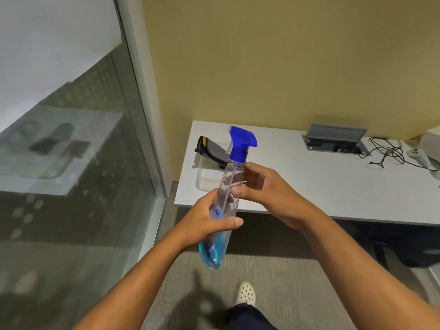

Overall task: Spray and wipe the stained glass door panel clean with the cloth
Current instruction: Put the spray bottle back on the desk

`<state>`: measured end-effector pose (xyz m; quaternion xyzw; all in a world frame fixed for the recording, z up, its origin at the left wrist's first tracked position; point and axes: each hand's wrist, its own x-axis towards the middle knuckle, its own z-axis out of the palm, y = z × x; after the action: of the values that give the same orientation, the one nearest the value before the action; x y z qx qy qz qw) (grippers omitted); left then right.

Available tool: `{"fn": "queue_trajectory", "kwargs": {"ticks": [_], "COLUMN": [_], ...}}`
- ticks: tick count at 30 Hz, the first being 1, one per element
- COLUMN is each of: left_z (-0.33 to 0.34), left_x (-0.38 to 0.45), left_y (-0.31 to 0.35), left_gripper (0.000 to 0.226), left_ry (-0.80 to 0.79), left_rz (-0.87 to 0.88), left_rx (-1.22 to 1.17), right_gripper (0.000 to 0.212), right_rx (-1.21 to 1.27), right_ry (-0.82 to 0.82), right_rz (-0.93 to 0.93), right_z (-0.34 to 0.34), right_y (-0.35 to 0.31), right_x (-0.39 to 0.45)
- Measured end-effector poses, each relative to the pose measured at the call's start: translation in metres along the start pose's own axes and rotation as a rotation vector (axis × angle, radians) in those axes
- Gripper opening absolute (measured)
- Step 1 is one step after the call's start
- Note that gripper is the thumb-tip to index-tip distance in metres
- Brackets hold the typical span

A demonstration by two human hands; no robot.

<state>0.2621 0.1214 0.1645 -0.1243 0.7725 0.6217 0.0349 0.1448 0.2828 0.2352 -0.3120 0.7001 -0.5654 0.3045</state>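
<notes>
A clear spray bottle [232, 173] with a blue trigger head and a little blue liquid at its bottom is held upright in front of me. My left hand [207, 221] grips its lower half. My right hand [262, 186] grips its upper body just below the blue cap. The glass door panel [71, 163] fills the left side, with pale smudges low down. A grey cloth with a dark, yellow-tipped edge [212, 151] lies on the white table's left end, behind the bottle.
A white table [309, 182] stands against the yellow wall at right, with an open cable box [335, 141], tangled black cables [390, 151] and a white controller [419, 158]. The metal door frame [147, 115] separates glass and wall. My shoe [246, 292] is on grey carpet.
</notes>
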Motion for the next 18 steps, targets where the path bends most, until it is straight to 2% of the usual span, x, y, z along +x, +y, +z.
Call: {"fn": "queue_trajectory", "kwargs": {"ticks": [4,11,15,18], "left_z": [0.003,0.013,0.020,0.025], "left_x": [0.058,0.180,0.240,0.277], "left_y": [-0.006,-0.011,-0.011,-0.016], "left_gripper": [0.090,0.092,0.102,0.099], "left_ry": [-0.051,-0.007,-0.007,0.012], "left_rz": [-0.008,0.039,0.040,0.023], "left_rx": [0.099,0.347,0.406,0.477], "right_gripper": [0.042,0.044,0.053,0.055], "right_rx": [-0.014,-0.071,-0.084,-0.101], "right_ry": [0.037,0.076,0.082,0.084], "right_rz": [0.001,-0.002,0.014,0.021], "right_z": [-0.036,-0.113,-0.148,-0.170], "right_y": [0.027,0.075,0.103,0.126], "right_x": [0.032,0.098,0.134,0.157]}}
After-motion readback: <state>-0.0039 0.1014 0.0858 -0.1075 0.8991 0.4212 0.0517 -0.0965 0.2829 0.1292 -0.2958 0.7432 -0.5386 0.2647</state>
